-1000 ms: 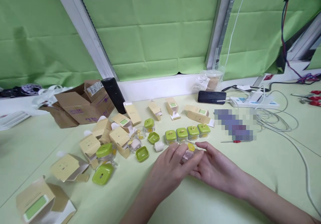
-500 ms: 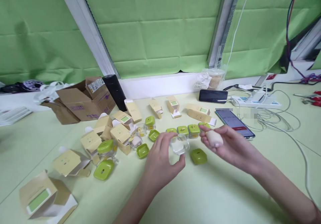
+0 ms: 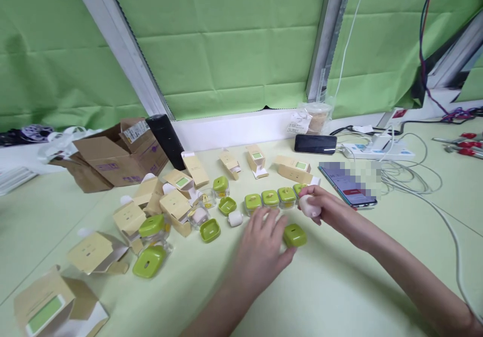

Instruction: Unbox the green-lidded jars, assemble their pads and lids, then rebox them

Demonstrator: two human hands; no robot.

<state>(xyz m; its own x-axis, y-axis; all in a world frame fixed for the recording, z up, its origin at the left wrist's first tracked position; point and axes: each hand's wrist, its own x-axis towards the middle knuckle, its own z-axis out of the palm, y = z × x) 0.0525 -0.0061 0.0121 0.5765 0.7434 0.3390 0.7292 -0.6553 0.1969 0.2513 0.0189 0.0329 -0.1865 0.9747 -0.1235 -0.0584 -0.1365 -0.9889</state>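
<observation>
My left hand [image 3: 260, 246] is palm down over the table, its fingers apart and the thumb close to a loose green lid [image 3: 295, 235]. No clear container shows in its fingers; whatever lies under the palm is hidden. My right hand [image 3: 332, 214] grips a small pale, rounded piece [image 3: 310, 206], its exact kind unclear. Behind the hands runs a row of small clear jars with green lids [image 3: 270, 199], the rightmost partly covered by my right fingers. Left of my left hand lie a small white cylinder [image 3: 235, 219] and upturned green lids [image 3: 210, 230].
Opened small cartons [image 3: 175, 206] and more green-lidded jars [image 3: 149, 261] spread over the left side. A brown cardboard box [image 3: 121, 156] and a black cylinder [image 3: 166, 141] stand behind them. At right are a phone [image 3: 347, 183], another dark phone [image 3: 315, 144], a power strip [image 3: 377, 151] and cables.
The clear container in my left hand is no longer visible; that hand has turned palm down toward the green lid. My right hand has turned over, still holding the pale piece. The view shifted slightly.
</observation>
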